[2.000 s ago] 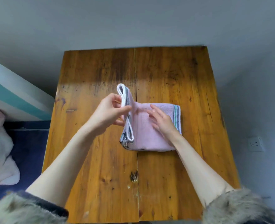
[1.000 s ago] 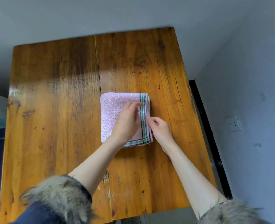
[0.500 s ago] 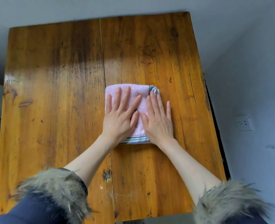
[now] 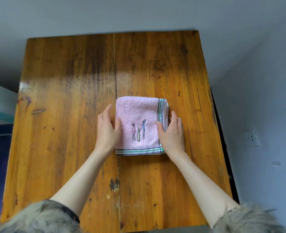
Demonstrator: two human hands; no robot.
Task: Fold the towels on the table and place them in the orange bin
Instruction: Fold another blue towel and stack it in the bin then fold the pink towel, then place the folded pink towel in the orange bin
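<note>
Folded pink towel (image 4: 138,113) on wooden table (image 4: 68,115), hands flanking, wall socket (image 4: 251,138) right

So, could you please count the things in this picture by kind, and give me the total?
Pink towel, folded: 1
Wooden table: 1
Hands, left hand and right hand, one at each side of the towel: 2
Wall socket: 1
Orange bin: 0, not in view
Total: 5
</note>
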